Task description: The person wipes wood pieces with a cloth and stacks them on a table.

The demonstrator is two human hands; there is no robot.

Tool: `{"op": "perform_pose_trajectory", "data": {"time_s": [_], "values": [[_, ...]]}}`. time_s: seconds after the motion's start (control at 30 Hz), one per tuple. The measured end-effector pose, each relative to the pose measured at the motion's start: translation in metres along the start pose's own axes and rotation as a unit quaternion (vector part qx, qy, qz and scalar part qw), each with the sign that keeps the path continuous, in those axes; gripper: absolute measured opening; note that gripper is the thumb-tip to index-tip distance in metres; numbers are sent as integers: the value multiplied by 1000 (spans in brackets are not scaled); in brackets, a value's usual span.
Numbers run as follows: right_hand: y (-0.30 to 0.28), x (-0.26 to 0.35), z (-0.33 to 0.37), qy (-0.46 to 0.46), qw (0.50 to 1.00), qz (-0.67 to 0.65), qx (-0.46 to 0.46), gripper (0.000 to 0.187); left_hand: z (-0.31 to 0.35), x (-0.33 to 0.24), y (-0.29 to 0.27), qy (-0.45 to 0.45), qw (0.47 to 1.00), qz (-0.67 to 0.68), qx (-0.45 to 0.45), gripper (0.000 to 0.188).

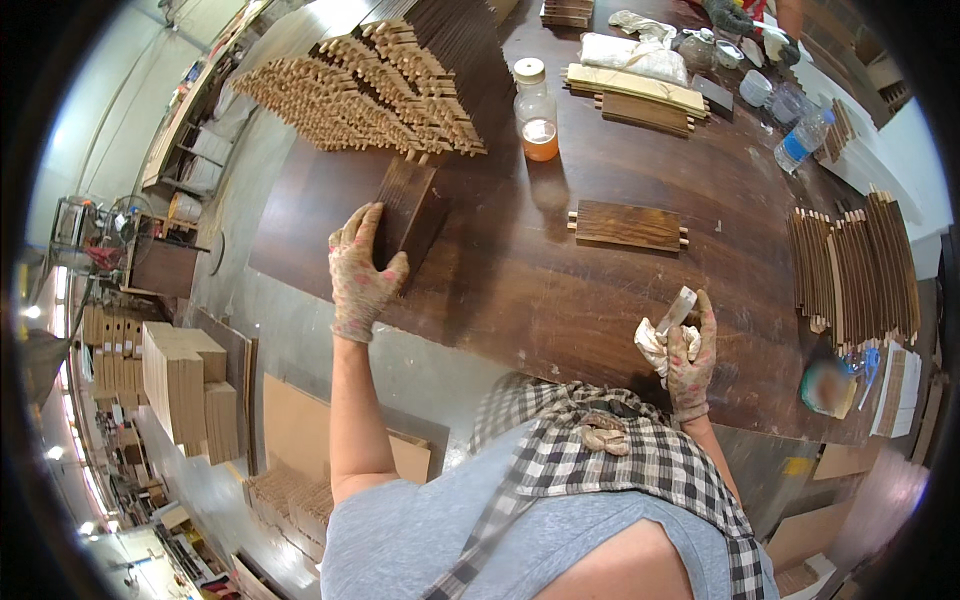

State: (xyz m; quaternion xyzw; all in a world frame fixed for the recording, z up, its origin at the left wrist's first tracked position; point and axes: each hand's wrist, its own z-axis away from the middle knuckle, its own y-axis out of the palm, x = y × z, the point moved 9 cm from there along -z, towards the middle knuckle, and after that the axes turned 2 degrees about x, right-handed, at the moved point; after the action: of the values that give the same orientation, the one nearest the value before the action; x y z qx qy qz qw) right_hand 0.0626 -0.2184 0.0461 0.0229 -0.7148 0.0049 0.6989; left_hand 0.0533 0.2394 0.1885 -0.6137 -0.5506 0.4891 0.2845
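My left hand (366,270), in a mottled, stained work glove, grips the near end of a dark brown wooden board (407,203). Pale dowels stick out of that board's far end, close to a big stack of dowelled boards (370,85). In my right hand (692,357), gloved alike, are a crumpled white rag (652,346) and a short, flat, pale-grey tool (678,308) resembling a scraper; its lower end is hidden by the fingers. Between the hands and farther off, another dark board (627,224) with dowels at both ends lies flat on the brown table (560,310).
A jar of orange liquid (538,125) stands beyond the boards. Upright dowelled boards (855,265) line the right side, with a water bottle (803,140) behind. At the far right are cups, wrapped bundles (632,60) and another person's gloved hand (728,15).
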Motion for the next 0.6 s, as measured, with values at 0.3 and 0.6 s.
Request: {"op": "perform_pose_trajectory", "data": {"time_s": [0.3, 0.6], "values": [[-2, -13, 5, 31, 998, -43, -19, 62, -6, 69, 47, -93, 993, 35, 58, 72], [-1, -11, -6, 29, 1000, 12, 0, 63, -14, 46, 31, -59, 993, -98, 25, 69]]}}
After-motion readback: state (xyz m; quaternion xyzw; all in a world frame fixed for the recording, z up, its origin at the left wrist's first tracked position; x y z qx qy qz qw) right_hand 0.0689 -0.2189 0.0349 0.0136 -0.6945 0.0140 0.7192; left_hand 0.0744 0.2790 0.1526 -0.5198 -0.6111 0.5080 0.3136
